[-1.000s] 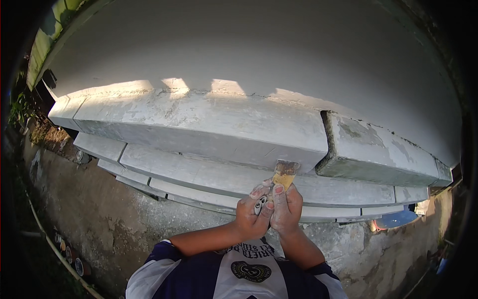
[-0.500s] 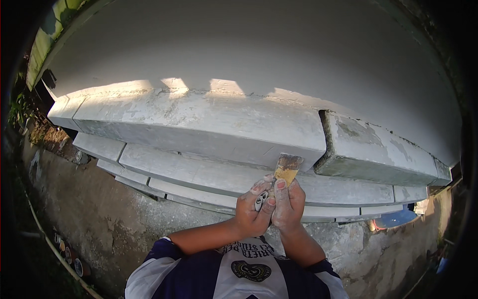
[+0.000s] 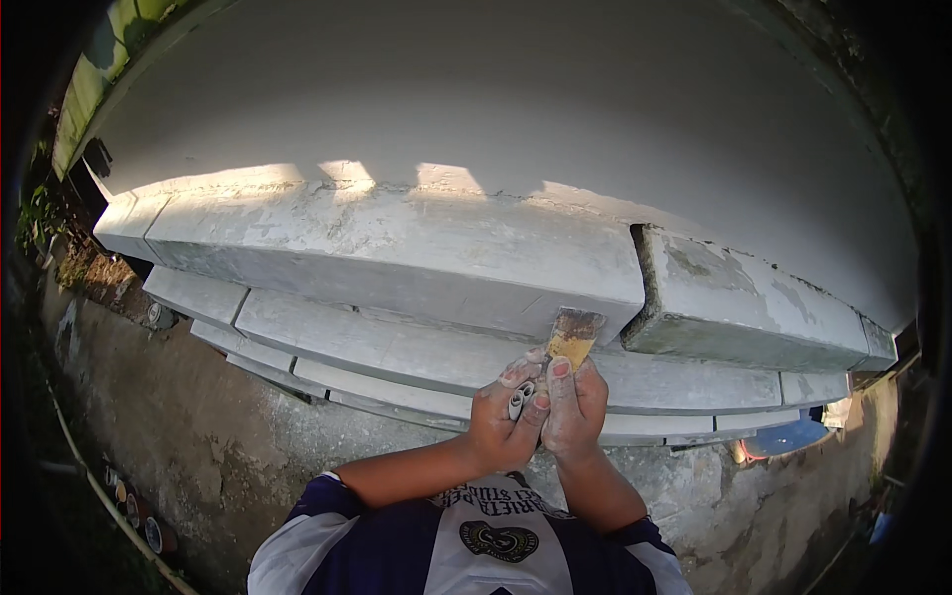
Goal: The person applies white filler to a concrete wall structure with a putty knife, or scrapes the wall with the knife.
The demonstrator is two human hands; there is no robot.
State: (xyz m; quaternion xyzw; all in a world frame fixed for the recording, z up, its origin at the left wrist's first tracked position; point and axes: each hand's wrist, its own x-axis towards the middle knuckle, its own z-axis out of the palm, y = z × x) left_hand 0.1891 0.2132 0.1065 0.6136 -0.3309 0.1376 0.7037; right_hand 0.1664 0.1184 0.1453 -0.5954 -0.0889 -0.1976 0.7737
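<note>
A putty knife [image 3: 575, 335] points up and away in front of me, its blade stained dark at the tip and yellow below. My right hand [image 3: 577, 412] is closed on it, with the thumb along its lower part. Pressed against that hand is my left hand [image 3: 504, 421], its fingers curled around a small rolled grey sheet [image 3: 520, 399]. Pale dust coats the fingers of both hands. The knife's handle is hidden between them. Behind the blade, a long grey plastered ledge [image 3: 416, 243] runs across, and I cannot tell whether the blade touches it.
Above the ledge rises a smooth grey wall [image 3: 496, 89]. A dark gap parts the ledge from another block [image 3: 754, 293] at right. Lower steps [image 3: 397, 342] descend toward me. A blue basin [image 3: 788, 434] sits at right, several pots [image 3: 159, 534] at lower left.
The view has shifted very slightly. Both hands, the putty knife and the rolled sheet keep practically the same position.
</note>
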